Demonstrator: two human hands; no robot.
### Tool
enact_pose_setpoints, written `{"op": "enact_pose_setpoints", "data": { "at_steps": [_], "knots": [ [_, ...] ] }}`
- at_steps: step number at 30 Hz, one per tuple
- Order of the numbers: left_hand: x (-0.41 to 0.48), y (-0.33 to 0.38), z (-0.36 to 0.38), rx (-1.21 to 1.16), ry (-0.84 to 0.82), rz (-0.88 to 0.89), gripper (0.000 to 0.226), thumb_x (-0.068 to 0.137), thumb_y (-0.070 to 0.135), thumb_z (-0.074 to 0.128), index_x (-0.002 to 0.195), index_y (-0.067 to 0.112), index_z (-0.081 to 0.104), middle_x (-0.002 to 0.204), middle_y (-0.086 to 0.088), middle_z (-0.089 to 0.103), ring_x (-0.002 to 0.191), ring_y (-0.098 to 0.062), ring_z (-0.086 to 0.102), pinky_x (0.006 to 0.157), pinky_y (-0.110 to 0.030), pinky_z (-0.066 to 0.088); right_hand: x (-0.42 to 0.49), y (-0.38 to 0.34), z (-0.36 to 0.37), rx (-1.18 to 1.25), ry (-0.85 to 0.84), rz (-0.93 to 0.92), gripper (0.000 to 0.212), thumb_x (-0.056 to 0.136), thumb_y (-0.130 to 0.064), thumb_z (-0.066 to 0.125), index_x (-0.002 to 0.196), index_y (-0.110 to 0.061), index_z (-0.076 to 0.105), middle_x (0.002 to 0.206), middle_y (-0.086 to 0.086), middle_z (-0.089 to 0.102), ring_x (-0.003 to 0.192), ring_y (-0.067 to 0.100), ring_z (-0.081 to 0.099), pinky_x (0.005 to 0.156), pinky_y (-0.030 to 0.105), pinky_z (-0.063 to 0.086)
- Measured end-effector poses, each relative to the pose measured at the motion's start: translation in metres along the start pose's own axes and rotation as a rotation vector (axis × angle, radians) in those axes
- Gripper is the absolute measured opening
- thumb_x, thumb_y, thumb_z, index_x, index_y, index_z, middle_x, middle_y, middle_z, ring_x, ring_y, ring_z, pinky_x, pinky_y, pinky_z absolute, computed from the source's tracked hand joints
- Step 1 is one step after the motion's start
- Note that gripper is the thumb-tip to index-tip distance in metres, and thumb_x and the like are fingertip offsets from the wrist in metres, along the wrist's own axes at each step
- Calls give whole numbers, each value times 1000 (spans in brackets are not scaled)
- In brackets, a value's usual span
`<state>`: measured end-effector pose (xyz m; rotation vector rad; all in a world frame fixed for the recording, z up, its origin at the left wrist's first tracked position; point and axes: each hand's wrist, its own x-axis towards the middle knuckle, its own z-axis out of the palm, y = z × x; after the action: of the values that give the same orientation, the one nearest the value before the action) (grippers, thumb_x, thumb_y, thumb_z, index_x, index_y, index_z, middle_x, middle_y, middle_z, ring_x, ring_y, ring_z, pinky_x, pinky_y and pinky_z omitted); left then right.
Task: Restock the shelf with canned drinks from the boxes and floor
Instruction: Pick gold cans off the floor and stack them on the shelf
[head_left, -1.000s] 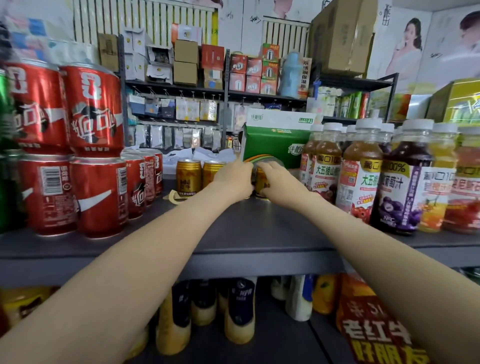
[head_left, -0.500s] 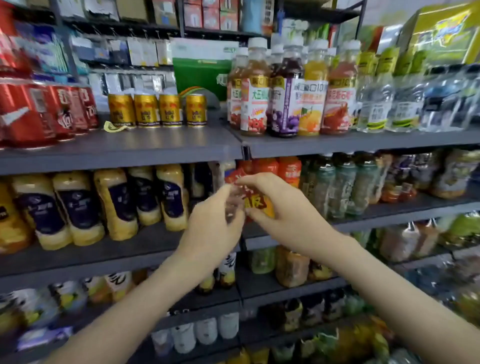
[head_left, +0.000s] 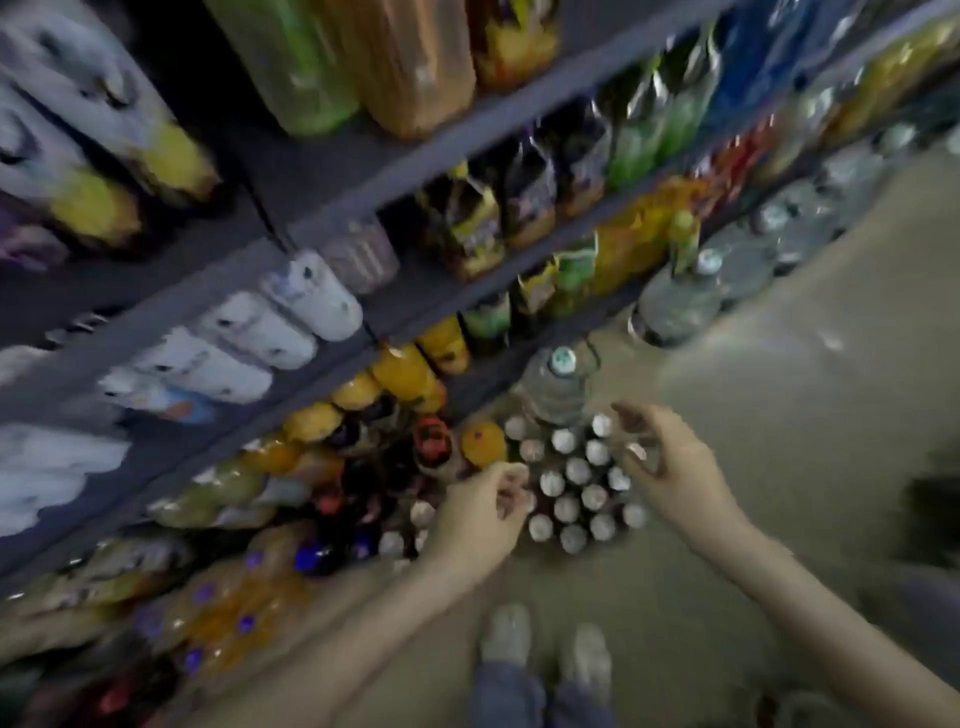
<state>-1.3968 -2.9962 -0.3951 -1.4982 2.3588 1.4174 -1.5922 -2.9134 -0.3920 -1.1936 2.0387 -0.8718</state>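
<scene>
Where half a second ago both hands met in front of the middle shelves, they now hang low over a cluster of cans (head_left: 576, 483) standing on the floor (head_left: 779, 415). The view has swung steeply downward and is badly blurred. The left hand (head_left: 480, 514) is at the cluster's left edge, its fingers loosely curled and holding nothing. The right hand (head_left: 670, 467) hovers over the right edge with its fingers spread and bent, also empty. The floor is pale and dull. Grey shelving (head_left: 332, 171) packed with bottles runs along the left. About fifteen silver can tops show between the hands, though blur prevents an exact count. A near water bottle (head_left: 556, 384) stands just behind the cluster and a far water bottle (head_left: 675, 306) stands beyond it. Two shoes (head_left: 506, 634) show below.
</scene>
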Motion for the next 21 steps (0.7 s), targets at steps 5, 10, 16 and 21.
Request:
{"op": "enact_pose_setpoints", "data": {
  "at_steps": [5,10,16,21],
  "knots": [
    [57,-149,138,115,-164,-211,28,84,21,56,111,14,58,91,-2,64,86,-22,63,77,-40,52,-51,196,124,-12,-87,448,43,81,3,66,122,1,53,109,10,57,107,32,57,86,32,43],
    [104,-254,248,254,-279,-256,46,93,21,52,138,20,41,129,-1,48,119,-20,48,91,-31,43,-70,332,247,-68,-283,617,63,85,-8,65,141,-3,36,134,16,48,126,29,44,101,32,33],
    [147,-340,336,244,-337,-291,57,92,23,55,143,21,32,137,-2,43,123,-21,45,95,-36,42,-31,423,360,-322,-272,441,79,79,-17,70,145,-10,26,152,7,28,136,27,29,105,35,27],
    [160,-378,373,113,-310,-240,52,90,18,58,138,19,39,132,-2,49,120,-18,47,94,-29,39,-11,472,411,-554,-46,399,60,76,-9,67,131,-7,45,124,9,57,117,27,51,95,35,18]
  ]
}}
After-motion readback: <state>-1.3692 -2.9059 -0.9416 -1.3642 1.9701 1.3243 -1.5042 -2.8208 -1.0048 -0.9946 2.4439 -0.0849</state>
